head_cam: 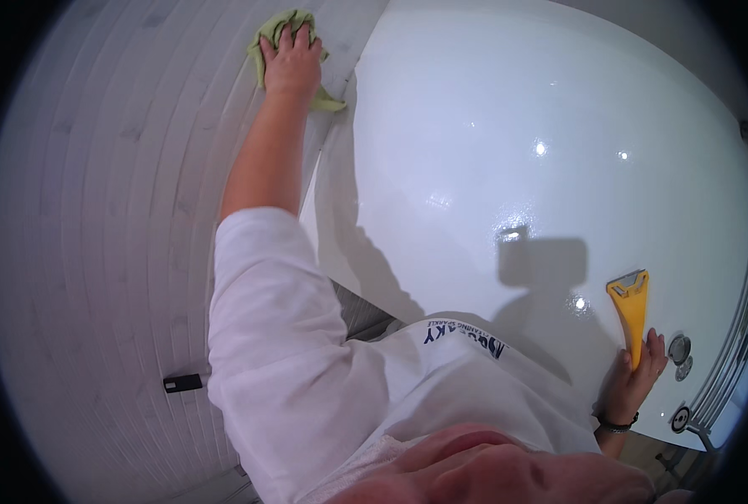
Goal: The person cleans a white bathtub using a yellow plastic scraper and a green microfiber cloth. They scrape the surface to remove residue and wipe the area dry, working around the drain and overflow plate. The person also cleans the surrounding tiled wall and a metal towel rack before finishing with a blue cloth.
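My left hand (293, 68) reaches to the top left, fingers spread over a crumpled green cloth (279, 25) pressed on grey-white wood-look planks (128, 132). A loose corner of the cloth hangs out beside my wrist, close to the edge of a glossy white surface (437, 126). At the lower right my right hand (642, 372) has the handle end of a yellow scraper (632, 315) between its fingers. The scraper's metal blade end points away from me, over the white surface. Part of that hand's grip is hard to make out.
Two round fittings (680, 348) sit on the white surface beside my right hand. Chrome bars (724, 365) and a round metal mount (681, 419) line the right side. A small black rectangular object (183, 383) is on the planks at lower left.
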`<state>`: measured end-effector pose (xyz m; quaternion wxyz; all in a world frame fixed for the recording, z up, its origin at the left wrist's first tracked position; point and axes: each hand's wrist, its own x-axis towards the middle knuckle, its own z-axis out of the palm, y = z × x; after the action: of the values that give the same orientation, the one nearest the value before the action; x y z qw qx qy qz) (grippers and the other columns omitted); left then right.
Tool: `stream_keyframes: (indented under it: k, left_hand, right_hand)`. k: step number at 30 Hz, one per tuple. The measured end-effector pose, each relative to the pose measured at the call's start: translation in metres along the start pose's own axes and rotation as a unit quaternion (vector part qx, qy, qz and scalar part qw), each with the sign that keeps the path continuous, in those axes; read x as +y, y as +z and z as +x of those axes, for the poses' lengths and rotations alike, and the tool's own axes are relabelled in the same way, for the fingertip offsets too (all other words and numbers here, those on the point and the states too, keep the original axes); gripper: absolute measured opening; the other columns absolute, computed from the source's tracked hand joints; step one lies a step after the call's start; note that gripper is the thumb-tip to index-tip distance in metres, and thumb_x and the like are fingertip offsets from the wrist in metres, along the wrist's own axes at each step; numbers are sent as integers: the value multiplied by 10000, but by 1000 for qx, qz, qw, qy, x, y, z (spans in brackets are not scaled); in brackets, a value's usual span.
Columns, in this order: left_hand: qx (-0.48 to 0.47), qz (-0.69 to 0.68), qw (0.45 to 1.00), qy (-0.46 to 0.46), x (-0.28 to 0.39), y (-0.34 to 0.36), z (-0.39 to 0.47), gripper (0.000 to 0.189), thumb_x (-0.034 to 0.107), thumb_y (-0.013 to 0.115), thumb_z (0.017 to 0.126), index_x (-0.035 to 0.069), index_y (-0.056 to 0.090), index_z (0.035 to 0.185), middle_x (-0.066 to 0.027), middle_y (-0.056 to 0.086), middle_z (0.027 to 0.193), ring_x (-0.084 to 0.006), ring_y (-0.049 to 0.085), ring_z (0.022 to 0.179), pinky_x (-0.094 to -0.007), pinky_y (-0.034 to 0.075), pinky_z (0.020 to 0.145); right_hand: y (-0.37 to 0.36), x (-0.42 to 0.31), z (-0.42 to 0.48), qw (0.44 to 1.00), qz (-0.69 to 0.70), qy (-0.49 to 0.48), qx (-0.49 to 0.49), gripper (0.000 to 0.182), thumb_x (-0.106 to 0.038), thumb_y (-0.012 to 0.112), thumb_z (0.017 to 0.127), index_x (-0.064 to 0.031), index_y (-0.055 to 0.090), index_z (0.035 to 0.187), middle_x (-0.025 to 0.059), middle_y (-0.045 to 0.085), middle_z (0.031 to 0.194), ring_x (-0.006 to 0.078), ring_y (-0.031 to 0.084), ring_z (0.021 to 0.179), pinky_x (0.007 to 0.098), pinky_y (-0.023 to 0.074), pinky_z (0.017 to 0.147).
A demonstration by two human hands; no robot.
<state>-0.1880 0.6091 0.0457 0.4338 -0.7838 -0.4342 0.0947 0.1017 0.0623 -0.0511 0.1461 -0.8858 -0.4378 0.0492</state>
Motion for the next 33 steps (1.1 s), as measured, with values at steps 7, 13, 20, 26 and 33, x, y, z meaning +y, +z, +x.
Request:
stream_keyframes:
  k: [7,13,20,26,33]
  left_hand:
    - [-49,-36,998,8,7,5,-80,426,176,467,810,179,450,1236,-52,325,1356,-295,289,1255,-576,193,993]
    - [-111,-37,992,-40,-22,-23,-255,552,168,592,730,194,429,1257,-62,317,1353,-329,276,1253,-581,213,978]
    - [14,-73,997,-8,-16,-2,-129,442,141,524,752,134,482,1193,-104,388,1301,-312,329,1226,-555,237,983]
    - [-2,-72,997,-38,-11,-4,-67,379,146,439,805,114,493,1178,-119,380,1307,-307,334,1221,-505,219,1015]
    - [-81,-72,990,-88,-20,-27,-187,519,174,562,748,173,428,1250,-94,341,1339,-311,299,1244,-547,202,1004]
  right_hand:
    - [3,1,-1,1000,-12,-12,8,336,-245,425,871,-8,531,1084,132,429,1254,331,324,1230,504,127,1036]
    - [3,2,-2,1000,-12,-22,12,350,-272,406,880,-29,530,1099,110,408,1277,306,301,1250,509,128,1034]
    - [0,1,0,1000,13,-9,19,330,-244,419,870,-26,544,1084,129,442,1247,322,332,1229,500,129,1038]
    - [-2,-1,0,999,28,-23,24,329,-249,422,870,-18,550,1065,135,436,1259,326,328,1233,498,124,1041]
    - [1,-2,-4,999,24,-17,25,344,-265,417,872,1,539,1053,127,433,1264,321,323,1238,499,120,1042]
